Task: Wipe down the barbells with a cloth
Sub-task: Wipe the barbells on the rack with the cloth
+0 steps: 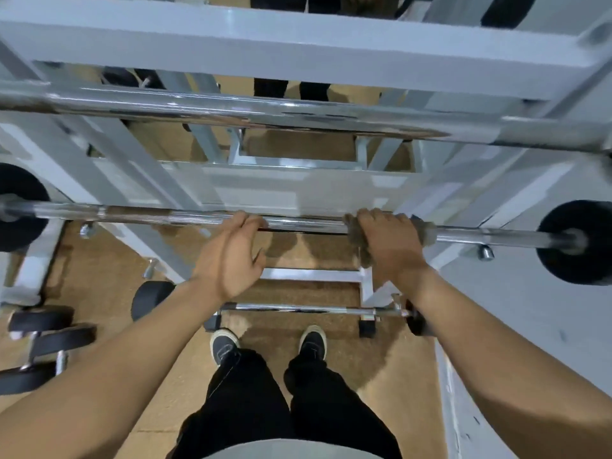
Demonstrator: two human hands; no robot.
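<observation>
A chrome barbell with black plates at both ends lies across a white rack at mid height. My right hand is wrapped around its shaft right of centre, with a brownish-grey cloth pressed between palm and bar. My left hand rests its fingertips on top of the same bar near the middle, fingers apart, holding nothing. A thicker chrome barbell lies on the rack above. A shorter barbell with small plates sits low, just in front of my shoes.
The white steel rack frame surrounds the bars, with posts at left and right. Black dumbbells lie on the tan floor at the lower left. A white wall runs along the right. A person's dark legs stand beyond the rack.
</observation>
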